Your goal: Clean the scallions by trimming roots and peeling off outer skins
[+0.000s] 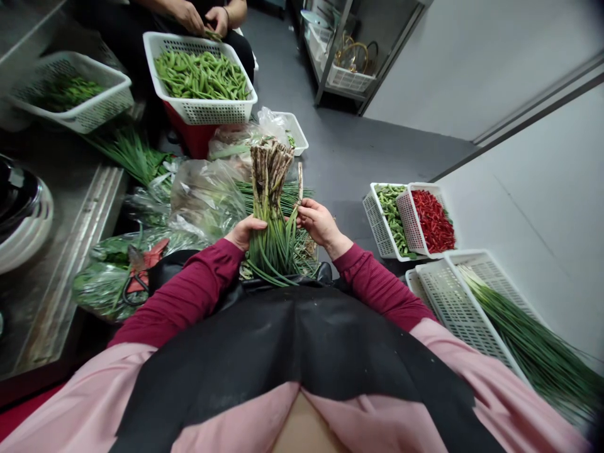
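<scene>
Upright in front of my apron is a thick bunch of chives [271, 207], its brown, dirty root ends on top and its green leaves below. My left hand [246, 231] is closed round the bunch's left side, thumb across the front. Just right of the bunch, my right hand [318, 223] pinches a single chive stalk [300, 179] whose pale brown end points up. Some fingertips of that hand are hidden behind the leaves. More chives and trimmings [306, 251] lie beneath and behind the bunch.
Plastic bags of greens [202, 195] and red-handled scissors [136, 280] lie to the left. A co-worker's hands [202, 17] are above a basket of green peppers [202, 104]. At right stand baskets of red chilies [431, 220] and long green stalks [523, 321]. A metal shelf [340, 75] stands behind.
</scene>
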{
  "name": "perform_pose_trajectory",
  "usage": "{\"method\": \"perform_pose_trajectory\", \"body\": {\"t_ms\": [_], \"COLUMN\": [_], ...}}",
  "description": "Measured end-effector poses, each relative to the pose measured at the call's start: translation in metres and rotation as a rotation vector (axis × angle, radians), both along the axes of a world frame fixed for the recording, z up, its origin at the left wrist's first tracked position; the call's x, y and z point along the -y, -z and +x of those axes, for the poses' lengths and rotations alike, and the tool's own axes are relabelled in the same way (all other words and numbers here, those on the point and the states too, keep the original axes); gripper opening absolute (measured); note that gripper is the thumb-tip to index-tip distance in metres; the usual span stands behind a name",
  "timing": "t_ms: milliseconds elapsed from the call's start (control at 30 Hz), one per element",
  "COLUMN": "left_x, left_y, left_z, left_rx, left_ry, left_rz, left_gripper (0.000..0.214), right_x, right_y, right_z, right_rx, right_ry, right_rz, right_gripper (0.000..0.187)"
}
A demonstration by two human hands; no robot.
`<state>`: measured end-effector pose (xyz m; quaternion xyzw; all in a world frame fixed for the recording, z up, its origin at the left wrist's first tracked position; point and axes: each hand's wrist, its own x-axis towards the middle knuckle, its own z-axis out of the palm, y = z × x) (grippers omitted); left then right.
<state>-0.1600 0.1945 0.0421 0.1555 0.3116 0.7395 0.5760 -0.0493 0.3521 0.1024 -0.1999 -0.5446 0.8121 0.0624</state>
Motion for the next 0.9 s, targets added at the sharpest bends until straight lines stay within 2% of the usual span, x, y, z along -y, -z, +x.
{"method": "perform_pose_trajectory", "body": {"t_ms": [133, 267, 333, 467, 533, 733, 900], "left_x": [0.001, 0.002, 0.001, 0.000, 0.000, -0.002, -0.001], "left_y": [-0.003, -0.006, -0.006, -0.005, -0.002, -0.003, -0.009], "left_z": [0.001, 0.002, 0.002, 0.002, 0.002, 0.003, 0.006], "left_rx": [-0.009, -0.018, -0.012, 0.001, 0.001, 0.009, 0.001], "left_ry": [-0.012, -0.005, -0.004, 0.013, 0.036, 0.041, 0.044], "left_rz": [0.001, 0.012, 0.015, 0.009, 0.003, -0.005, -0.009], "left_gripper": [0.057, 0.056, 0.057, 0.058, 0.059, 0.059, 0.060], "right_x": [-0.001, -0.004, -0.004, -0.002, -0.002, -0.006, -0.027], "right_y": [-0.003, -0.002, -0.001, 0.001, 0.003, 0.015, 0.010], "right_z": [0.000, -0.002, -0.005, -0.011, -0.014, -0.028, -0.037], "right_rx": [-0.029, -0.067, -0.056, -0.058, -0.046, -0.032, -0.074], "right_ry": [-0.034, -0.001, 0.050, 0.174, 0.225, 0.437, 0.445], "right_rz": [0.019, 0.057, 0.117, 0.373, 0.455, 0.500, 0.598], "right_gripper": [0.022, 0.027, 0.024, 0.014, 0.011, 0.013, 0.019]}}
